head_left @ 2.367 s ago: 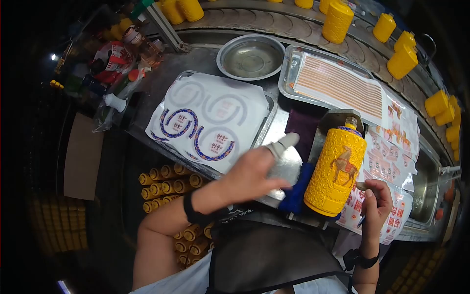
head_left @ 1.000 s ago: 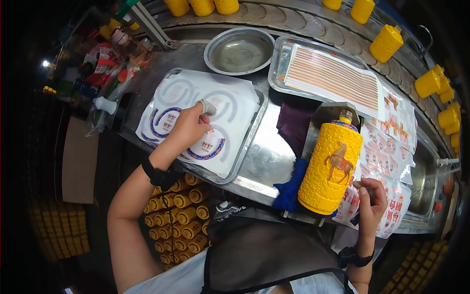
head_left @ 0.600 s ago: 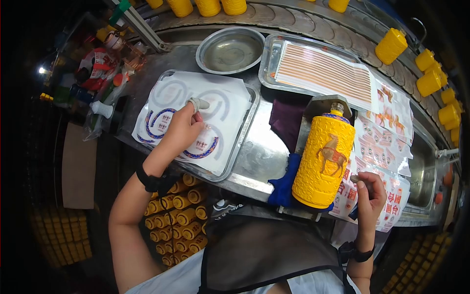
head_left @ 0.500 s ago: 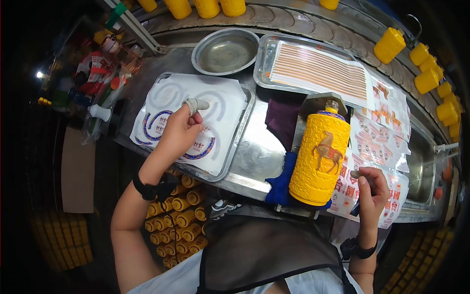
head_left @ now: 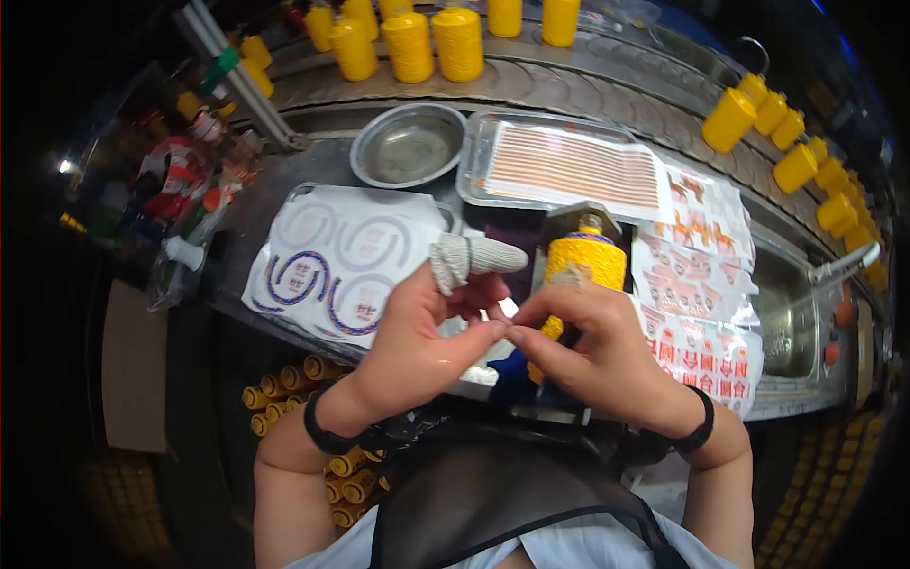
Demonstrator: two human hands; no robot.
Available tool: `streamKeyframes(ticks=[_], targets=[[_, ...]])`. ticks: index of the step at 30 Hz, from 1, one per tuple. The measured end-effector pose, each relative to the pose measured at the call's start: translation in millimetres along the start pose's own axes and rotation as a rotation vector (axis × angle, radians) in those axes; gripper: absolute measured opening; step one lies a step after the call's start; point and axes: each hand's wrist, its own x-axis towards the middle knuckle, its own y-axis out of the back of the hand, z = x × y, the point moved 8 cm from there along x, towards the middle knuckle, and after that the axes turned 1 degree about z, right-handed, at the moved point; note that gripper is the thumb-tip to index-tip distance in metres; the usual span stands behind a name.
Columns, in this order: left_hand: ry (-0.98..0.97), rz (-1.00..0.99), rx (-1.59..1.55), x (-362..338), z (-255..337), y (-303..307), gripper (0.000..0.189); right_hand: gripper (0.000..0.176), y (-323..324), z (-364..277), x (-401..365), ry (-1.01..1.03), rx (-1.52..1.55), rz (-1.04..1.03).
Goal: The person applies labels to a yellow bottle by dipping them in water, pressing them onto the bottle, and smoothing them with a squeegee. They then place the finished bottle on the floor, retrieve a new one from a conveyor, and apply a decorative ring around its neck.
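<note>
My left hand (head_left: 422, 327) and my right hand (head_left: 592, 346) meet in front of the yellow bottle, thumbs and fingertips pinched together. Whatever lies between the fingertips is too small to make out. A pale cloth finger cover (head_left: 479, 256) sits on a finger of my left hand. Behind my right hand, the embossed yellow bottle (head_left: 588, 261) rests in a metal holder, its lower part mostly hidden. To the left, a sheet of ring-shaped blue and grey decals (head_left: 355, 237) lies on a tray.
Behind stand a round metal bowl (head_left: 409, 147) and a tray holding a brown-striped sheet (head_left: 569, 166). Red-printed decal sheets (head_left: 701, 351) lie at right beside a sink (head_left: 789, 327). Yellow bottles (head_left: 408, 47) line the conveyor (head_left: 588, 76) at the back.
My left hand has moved right from over the decal sheet, and my right hand has moved left to meet it, now covering part of the bottle. The head view has shifted.
</note>
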Motion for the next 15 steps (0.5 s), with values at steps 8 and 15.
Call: streamKeyframes(ticks=[8,15], targets=[[-0.005,0.058,-0.178,-0.4,-14.2,6.8,0.053,0.008,-2.1,-1.3,-9.2,-0.060,0.011,0.026],[0.168,-0.013,-0.402,-0.7,-30.5,-5.1,0.055,0.006,12.1,-3.3,-9.5,-0.013,0.055,0.185]])
